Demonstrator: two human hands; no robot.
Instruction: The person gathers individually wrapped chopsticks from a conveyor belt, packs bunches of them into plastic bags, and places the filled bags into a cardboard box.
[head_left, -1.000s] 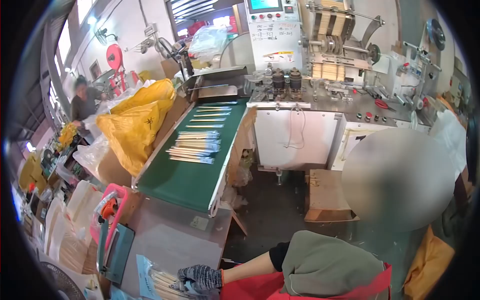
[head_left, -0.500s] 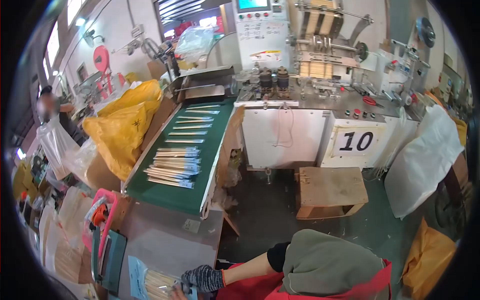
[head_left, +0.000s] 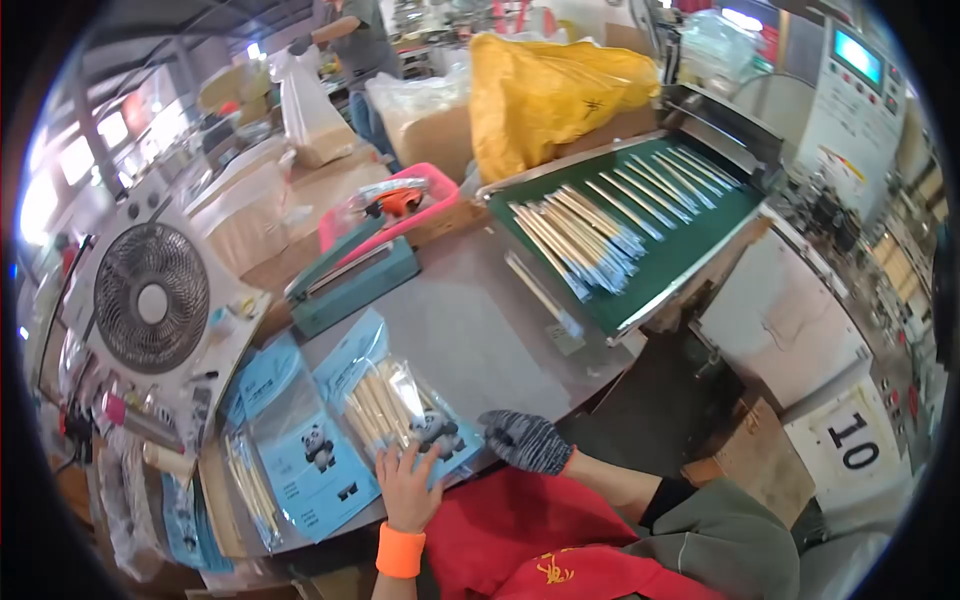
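Observation:
My left hand (head_left: 408, 488), bare with an orange wristband, rests with fingers spread on the lower edge of a clear and blue panda bag (head_left: 345, 347). Pale wooden sticks (head_left: 380, 405), apparently chopsticks, show through its clear front. At the bag's right edge is my right hand (head_left: 527, 440) in a dark knitted glove, its fingers curled together; whatever they hold, if anything, is hidden. Flat to the left lies another blue panda bag (head_left: 310, 450), and beside that is a bag of sticks (head_left: 250, 490).
A green conveyor belt (head_left: 600, 295) carries a pile of wrapped sticks (head_left: 575, 240); one wrapped stick (head_left: 543, 293) lies on the grey table (head_left: 460, 300). Behind are a teal sealer (head_left: 360, 285) and a pink basket (head_left: 440, 185). A fan (head_left: 150, 300) stands left; a person (head_left: 355, 50) stands farther back.
My view has swung left, bringing the fan and more panda bags into sight. A single wrapped stick now lies on the table by the belt's end. Both hands remain at the stick-filled bag.

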